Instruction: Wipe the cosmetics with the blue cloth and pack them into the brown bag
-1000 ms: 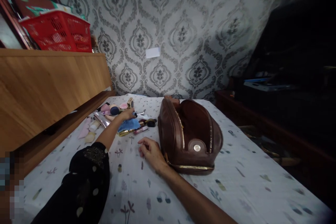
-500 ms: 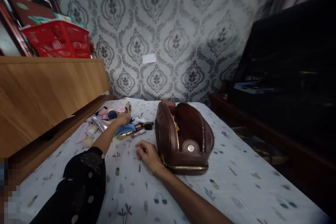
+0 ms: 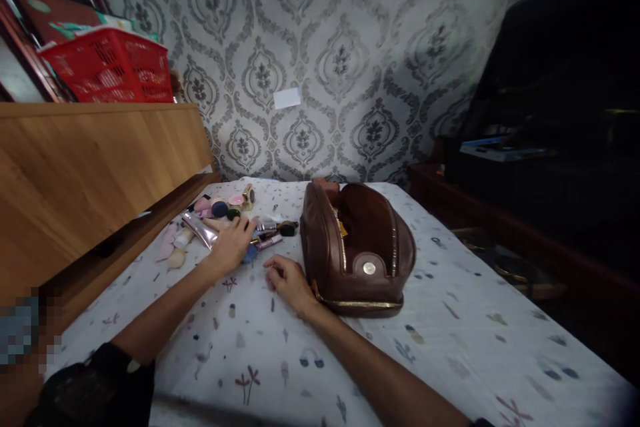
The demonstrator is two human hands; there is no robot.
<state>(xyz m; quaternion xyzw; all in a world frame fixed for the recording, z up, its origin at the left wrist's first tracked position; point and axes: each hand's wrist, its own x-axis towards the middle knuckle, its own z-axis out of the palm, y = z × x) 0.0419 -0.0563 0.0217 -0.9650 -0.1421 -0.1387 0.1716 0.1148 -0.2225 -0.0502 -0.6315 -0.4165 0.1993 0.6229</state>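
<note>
My left hand (image 3: pixel 233 242) reaches over a spread of cosmetics, fingers stretched out above them; I make out nothing held in it. Beneath it a blue cloth (image 3: pixel 249 254) shows only in part. A shiny pink tube (image 3: pixel 200 229) lies just left of that hand, and a lip gloss tube (image 3: pixel 270 242) to its right. My right hand (image 3: pixel 289 285) rests on the sheet with loosely bent fingers, holding nothing. Close beside it stands a brown leather bag (image 3: pixel 327 247), unzipped, its dark inside showing.
Behind the left hand lie a navy round piece (image 3: pixel 219 209), a pink compact (image 3: pixel 236 200) and a small gold-edged box (image 3: pixel 249 196). A wooden headboard (image 3: pixel 100 160) borders the left, with a red basket (image 3: pixel 115 67) above it. Patterned wallpaper (image 3: pixel 340 60) rises behind the sheet (image 3: pixel 450 347).
My left hand has drawn back from the far cosmetics toward me, and now covers most of the blue cloth. My right hand stays by the bag. The view has shifted slightly.
</note>
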